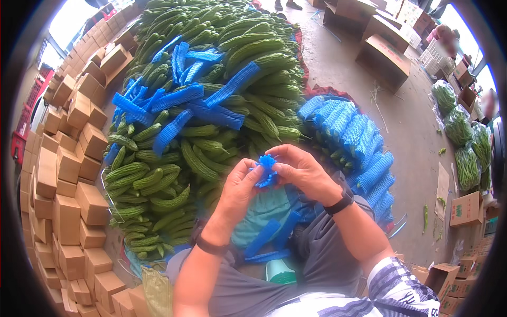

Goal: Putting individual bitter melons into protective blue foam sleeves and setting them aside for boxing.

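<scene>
Before my chest, my left hand (242,186) and my right hand (303,170) pinch a small bunched piece of blue foam netting (266,168) between thumbs and fingers. Below it a teal cloth (261,214) covers my lap, with flattened blue net sleeves (262,239) lying at its lower edge. A large heap of green bitter melons (202,162) spreads ahead and to the left, and loose blue net sleeves (178,97) are scattered on top. To the right of my hands lie rows of bitter melons in blue netting (356,130).
Stacked cardboard boxes (67,198) line the left side. Open cartons (384,61) stand on the concrete floor at the upper right. Bags of green vegetables (459,126) sit at the far right, with people beyond them. A yellowish sack (156,291) lies at the lower left.
</scene>
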Tool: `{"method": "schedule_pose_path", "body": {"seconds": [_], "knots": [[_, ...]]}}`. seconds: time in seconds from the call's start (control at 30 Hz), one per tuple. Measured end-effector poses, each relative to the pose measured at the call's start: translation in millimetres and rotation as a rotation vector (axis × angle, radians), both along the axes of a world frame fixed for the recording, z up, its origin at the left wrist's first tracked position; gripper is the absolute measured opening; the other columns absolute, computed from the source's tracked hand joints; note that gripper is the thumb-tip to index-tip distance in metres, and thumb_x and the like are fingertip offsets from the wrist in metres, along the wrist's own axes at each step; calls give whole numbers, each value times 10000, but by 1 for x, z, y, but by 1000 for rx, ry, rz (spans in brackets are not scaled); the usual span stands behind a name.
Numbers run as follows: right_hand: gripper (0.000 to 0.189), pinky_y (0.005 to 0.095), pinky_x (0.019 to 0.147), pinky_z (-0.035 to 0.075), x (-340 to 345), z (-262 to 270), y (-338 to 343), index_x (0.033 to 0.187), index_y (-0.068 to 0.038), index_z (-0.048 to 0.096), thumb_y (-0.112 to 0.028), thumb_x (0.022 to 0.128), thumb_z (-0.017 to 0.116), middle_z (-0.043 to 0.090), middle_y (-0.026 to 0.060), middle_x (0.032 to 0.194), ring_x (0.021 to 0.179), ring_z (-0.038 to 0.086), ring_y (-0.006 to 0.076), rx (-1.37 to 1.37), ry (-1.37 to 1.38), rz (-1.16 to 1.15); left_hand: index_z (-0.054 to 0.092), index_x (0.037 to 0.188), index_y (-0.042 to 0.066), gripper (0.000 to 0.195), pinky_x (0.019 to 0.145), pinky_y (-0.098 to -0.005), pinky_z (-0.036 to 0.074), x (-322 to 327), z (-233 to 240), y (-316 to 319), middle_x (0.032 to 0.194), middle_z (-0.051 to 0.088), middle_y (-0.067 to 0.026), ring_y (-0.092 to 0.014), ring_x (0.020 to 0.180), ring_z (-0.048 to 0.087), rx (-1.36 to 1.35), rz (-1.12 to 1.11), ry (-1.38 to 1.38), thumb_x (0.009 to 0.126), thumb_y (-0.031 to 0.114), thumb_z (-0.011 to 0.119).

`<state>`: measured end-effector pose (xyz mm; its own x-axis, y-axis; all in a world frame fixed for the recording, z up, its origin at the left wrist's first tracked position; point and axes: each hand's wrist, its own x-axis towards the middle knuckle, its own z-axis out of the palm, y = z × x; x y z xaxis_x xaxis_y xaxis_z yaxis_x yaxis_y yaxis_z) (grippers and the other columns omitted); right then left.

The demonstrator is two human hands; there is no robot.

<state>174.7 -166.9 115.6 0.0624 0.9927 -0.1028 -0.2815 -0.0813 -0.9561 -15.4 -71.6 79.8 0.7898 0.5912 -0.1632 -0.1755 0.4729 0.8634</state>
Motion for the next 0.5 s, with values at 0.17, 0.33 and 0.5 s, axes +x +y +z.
{"method": "schedule_pose_path", "body": {"seconds": [0.17, 0.33, 0.5], "knots": [[300, 286, 771, 595, -2, -1, 3, 1331, -17, 626, -118, 1048, 618, 679, 43, 1039, 883, 666, 105, 50, -206, -56, 546, 1149, 91, 166, 850, -321, 606, 1, -1, -1, 1075, 690, -28, -107, 954, 703, 3, 173, -3, 1110, 248, 579], [233, 330, 765, 560, 8, -18, 3, 1132, 8, 701, -94, 968, 569, 685, 94, 1006, 891, 685, 156, 55, -872, -191, 539, 1157, 102, 108, 876, -328, 627, -6, -8, 10, 1086, 689, -27, -123, 963, 714, -94, 328, -120, 1110, 196, 568], [222, 385, 900, 594, 14, -17, 7, 1123, -13, 647, -127, 1012, 492, 717, 107, 1042, 958, 720, 219, -249, 308, -216, 541, 1293, 78, 216, 875, -345, 634, -10, -2, 16, 1101, 699, -58, -167, 983, 731, -359, 298, -203, 1100, 173, 542]]}}
